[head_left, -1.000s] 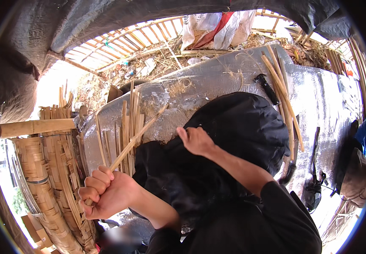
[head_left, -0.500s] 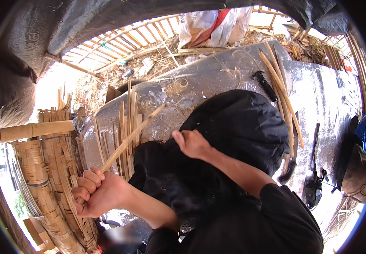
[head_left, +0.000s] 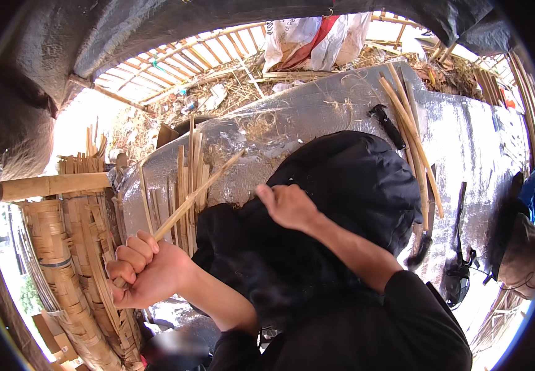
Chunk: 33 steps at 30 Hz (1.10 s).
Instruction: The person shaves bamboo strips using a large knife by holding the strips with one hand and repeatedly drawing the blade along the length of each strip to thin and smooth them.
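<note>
My left hand (head_left: 146, 269) is closed in a fist around the lower end of a thin bamboo stick (head_left: 202, 190). The stick slants up to the right, its far tip over the silver sheet (head_left: 317, 99). My right hand (head_left: 289, 207) is held above the black cloth (head_left: 348, 167) covering my lap, a short way from the stick's upper part. Its thumb sticks out to the left and the other fingers are curled under. Whatever the right palm may hold is hidden. Several split bamboo strips (head_left: 187, 179) lie behind the stick, left of my legs.
Longer bamboo sticks (head_left: 411, 133) lie at the right beside a black-handled tool (head_left: 388, 127). Farther right is a black strap (head_left: 459, 272). Woven bamboo rolls (head_left: 60, 253) stand at the left near a thick pole (head_left: 54, 187). Curled shavings (head_left: 261, 123) are scattered on the sheet.
My left hand and the bamboo stick have shifted slightly up and to the right. My right hand has moved a little to the right, its back turned more into view.
</note>
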Each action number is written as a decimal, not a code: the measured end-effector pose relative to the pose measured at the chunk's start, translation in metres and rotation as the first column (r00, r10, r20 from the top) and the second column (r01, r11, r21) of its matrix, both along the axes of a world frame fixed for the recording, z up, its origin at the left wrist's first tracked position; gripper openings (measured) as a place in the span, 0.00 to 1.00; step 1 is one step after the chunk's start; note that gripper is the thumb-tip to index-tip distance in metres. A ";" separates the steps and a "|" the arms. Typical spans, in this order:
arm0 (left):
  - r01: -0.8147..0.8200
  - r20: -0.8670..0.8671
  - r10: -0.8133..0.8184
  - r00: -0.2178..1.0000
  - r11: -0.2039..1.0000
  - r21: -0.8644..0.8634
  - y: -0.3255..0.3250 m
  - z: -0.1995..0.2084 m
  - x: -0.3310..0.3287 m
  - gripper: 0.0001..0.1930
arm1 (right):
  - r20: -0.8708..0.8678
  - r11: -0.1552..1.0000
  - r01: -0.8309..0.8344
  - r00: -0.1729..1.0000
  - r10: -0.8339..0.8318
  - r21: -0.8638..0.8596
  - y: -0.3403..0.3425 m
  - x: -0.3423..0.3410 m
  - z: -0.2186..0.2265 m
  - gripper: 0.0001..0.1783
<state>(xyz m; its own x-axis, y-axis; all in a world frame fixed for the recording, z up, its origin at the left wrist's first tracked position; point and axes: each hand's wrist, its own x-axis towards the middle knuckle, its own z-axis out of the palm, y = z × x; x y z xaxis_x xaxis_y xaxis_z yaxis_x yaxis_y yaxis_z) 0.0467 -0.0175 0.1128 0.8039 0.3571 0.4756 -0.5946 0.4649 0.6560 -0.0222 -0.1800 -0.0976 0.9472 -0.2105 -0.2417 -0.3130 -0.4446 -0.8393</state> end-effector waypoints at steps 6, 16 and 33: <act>0.158 0.069 -0.164 0.984 0.984 0.076 -0.010 -0.007 -0.015 0.22 | 0.196 0.994 -0.108 0.976 0.099 0.032 0.004 -0.001 0.100 0.31; 0.265 0.099 -0.271 0.958 0.962 0.065 -0.016 -0.010 -0.010 0.22 | 0.092 1.000 0.004 0.996 -0.006 0.024 -0.016 -0.002 0.008 0.32; 0.159 0.016 -0.160 0.987 0.985 0.063 0.020 -0.008 -0.004 0.22 | -0.204 0.988 0.154 0.968 -0.147 0.018 -0.004 -0.006 -0.063 0.44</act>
